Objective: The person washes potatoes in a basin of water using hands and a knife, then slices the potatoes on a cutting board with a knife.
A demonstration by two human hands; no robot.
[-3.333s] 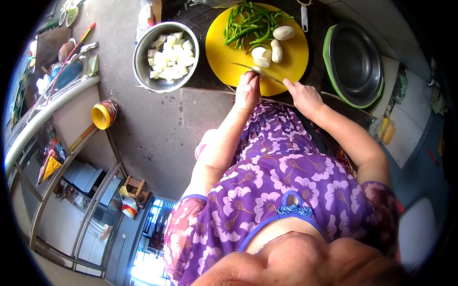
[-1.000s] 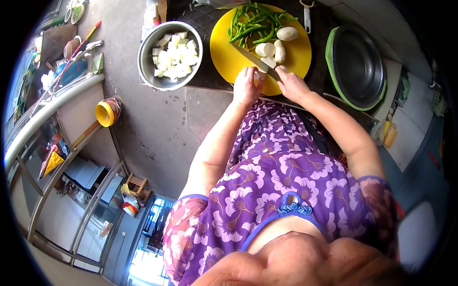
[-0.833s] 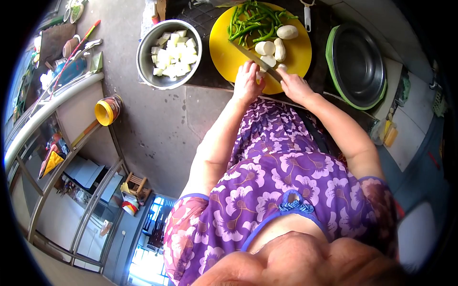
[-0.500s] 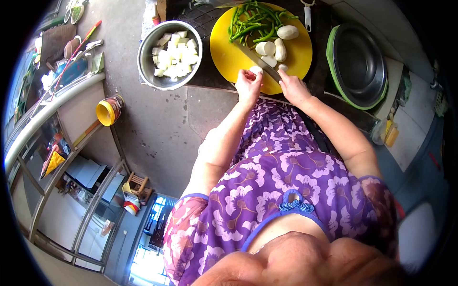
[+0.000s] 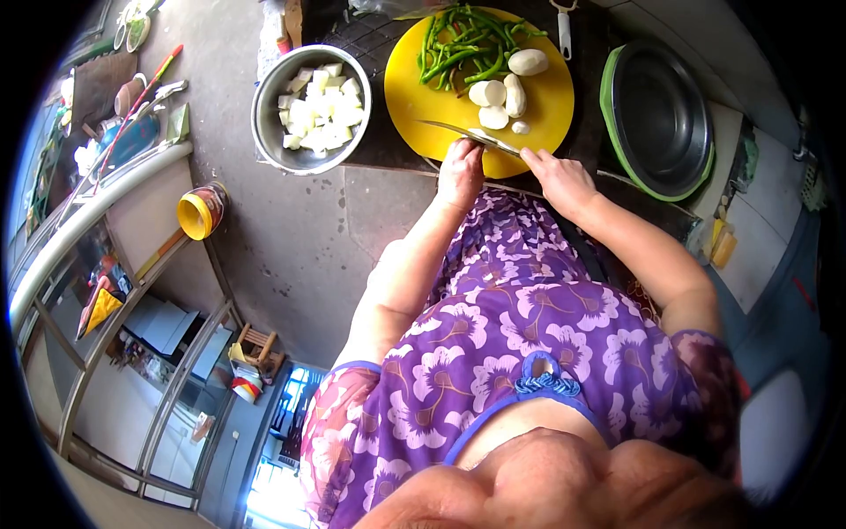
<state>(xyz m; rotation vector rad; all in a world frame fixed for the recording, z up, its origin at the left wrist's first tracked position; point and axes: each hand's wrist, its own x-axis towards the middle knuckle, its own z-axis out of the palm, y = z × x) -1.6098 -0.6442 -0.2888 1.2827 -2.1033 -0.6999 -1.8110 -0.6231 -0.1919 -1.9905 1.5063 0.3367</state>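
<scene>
Over the near edge of the yellow board point(image 5: 410, 104), the left hand point(image 5: 461, 179) pinches a pale piece point(image 5: 478, 133), partly hidden, against the knife point(image 5: 501, 145); the right hand point(image 5: 567, 184) has its fingers closed round the handle. Done: cubes point(image 5: 319, 112) cut, inside the metal bowl point(image 5: 257, 115). Not cubed: two smooth ovals point(image 5: 528, 62), seemingly whole, and larger cut chunks point(image 5: 493, 117) beside green peppers point(image 5: 467, 46), mostly long

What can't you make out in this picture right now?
- Head view: most of the pale piece, hidden by the left hand.
- Head view: handle of the knife, covered by the right hand.
- Head view: tip of the white-handled tool, cut off by the top edge.
- Head view: print on the yellow bucket, too small.
</scene>
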